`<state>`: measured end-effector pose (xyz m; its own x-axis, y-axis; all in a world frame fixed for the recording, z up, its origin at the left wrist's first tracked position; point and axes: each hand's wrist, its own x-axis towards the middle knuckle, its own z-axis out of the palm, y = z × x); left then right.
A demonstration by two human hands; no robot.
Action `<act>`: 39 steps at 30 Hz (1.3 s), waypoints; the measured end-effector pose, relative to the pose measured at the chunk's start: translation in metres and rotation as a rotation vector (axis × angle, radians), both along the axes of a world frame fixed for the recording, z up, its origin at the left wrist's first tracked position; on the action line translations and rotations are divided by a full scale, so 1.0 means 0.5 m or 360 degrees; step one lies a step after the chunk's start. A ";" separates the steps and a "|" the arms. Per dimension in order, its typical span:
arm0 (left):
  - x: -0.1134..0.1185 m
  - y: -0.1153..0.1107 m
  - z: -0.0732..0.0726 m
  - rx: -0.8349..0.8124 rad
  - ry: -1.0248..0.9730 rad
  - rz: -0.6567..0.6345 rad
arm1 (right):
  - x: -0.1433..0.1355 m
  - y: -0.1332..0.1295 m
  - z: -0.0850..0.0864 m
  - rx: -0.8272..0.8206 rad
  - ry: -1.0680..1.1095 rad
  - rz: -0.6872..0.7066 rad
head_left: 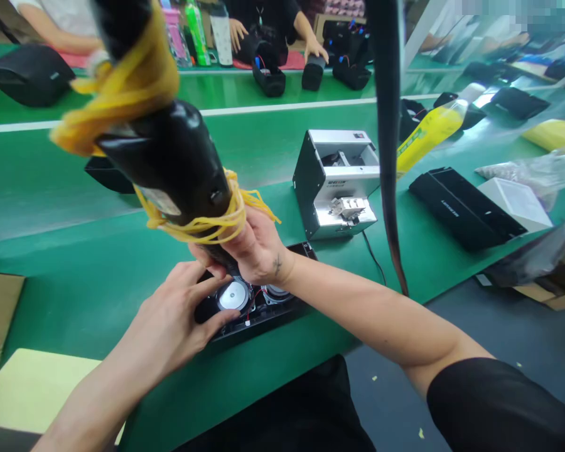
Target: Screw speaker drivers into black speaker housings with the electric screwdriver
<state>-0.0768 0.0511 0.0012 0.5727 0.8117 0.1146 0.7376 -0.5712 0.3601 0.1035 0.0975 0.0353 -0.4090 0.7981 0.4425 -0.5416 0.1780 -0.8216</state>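
My right hand point(258, 248) is wrapped round a black power tool point(169, 163) bound with yellow bands, which hangs close to the camera. The tool's lower end points down at a long black speaker housing point(258, 323) lying on the green table. Inside the housing are two round speaker drivers; the left driver point(234, 294) has a pale disc at its centre, and thin red wires run between them. My left hand point(183, 307) has thumb and fingers spread around the left driver, touching it and the housing edge. The tool's tip is hidden behind my right hand.
A silver and black machine point(338, 185) stands behind the housing, its cable trailing right. A black strap point(390, 144) hangs near it. A black box point(466, 207) and a yellow bottle point(430, 135) lie to the right. Across the table, a person's hand point(314, 49) rests on a black part.
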 end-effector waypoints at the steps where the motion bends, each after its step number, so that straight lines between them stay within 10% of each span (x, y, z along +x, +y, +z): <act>1: 0.000 0.000 -0.001 0.0007 -0.0001 -0.0006 | 0.002 0.002 0.003 0.0007 0.0000 -0.0006; 10: -0.013 0.006 -0.033 -0.0008 -0.0083 0.0041 | 0.170 -0.037 0.158 0.0302 0.0050 -0.1105; 16: -0.028 0.012 -0.063 0.0053 -0.0172 -0.0015 | 0.319 0.008 0.132 0.0589 0.0004 -0.1728; 22: -0.036 0.010 -0.080 0.0086 -0.0232 -0.0043 | 0.351 0.032 0.086 0.0563 -0.0076 -0.1748; 39: -0.039 -0.009 -0.071 -0.0042 -0.0243 0.0229 | 0.355 -0.005 0.103 0.0571 -0.0080 -0.1879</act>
